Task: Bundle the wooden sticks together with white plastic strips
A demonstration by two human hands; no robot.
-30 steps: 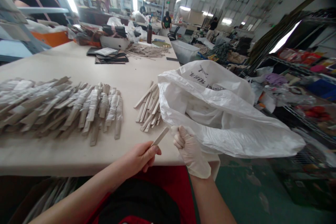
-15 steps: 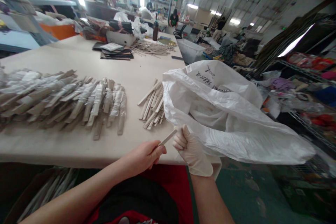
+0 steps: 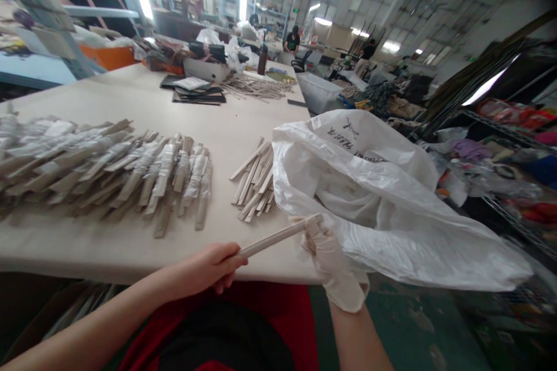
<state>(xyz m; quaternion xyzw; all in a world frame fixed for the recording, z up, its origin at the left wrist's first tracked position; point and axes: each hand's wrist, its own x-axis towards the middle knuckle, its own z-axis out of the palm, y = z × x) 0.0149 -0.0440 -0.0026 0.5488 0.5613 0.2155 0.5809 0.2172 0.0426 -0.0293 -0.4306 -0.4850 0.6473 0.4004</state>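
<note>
A flat beige strip [image 3: 274, 238] stretches between my two hands above the table's front edge. My bare left hand [image 3: 224, 264] is closed round its lower left end. At the upper right end, my right hand [image 3: 324, 246], in a thin white glove, grips the strip with curled fingers that are slightly blurred. Just beyond lies a loose pile of similar strips [image 3: 256, 182]. A large white plastic bag [image 3: 391, 208] with black handwriting lies open-mouthed beside the right hand. To the left sit many strip bundles [image 3: 143, 168] wound with clear film.
The pale table [image 3: 130, 258] runs away from me. Farther back are black flat pieces [image 3: 198, 93], a dark bottle [image 3: 263, 57], more loose strips [image 3: 256, 87] and a translucent bin [image 3: 317, 90]. Wire shelves [image 3: 500, 208] with coloured goods stand right. Other people [image 3: 292, 42] are in the background.
My hands have moved apart, left hand leftward and right hand rightward. A much longer stretch of the strip shows between them. The view has shifted slightly.
</note>
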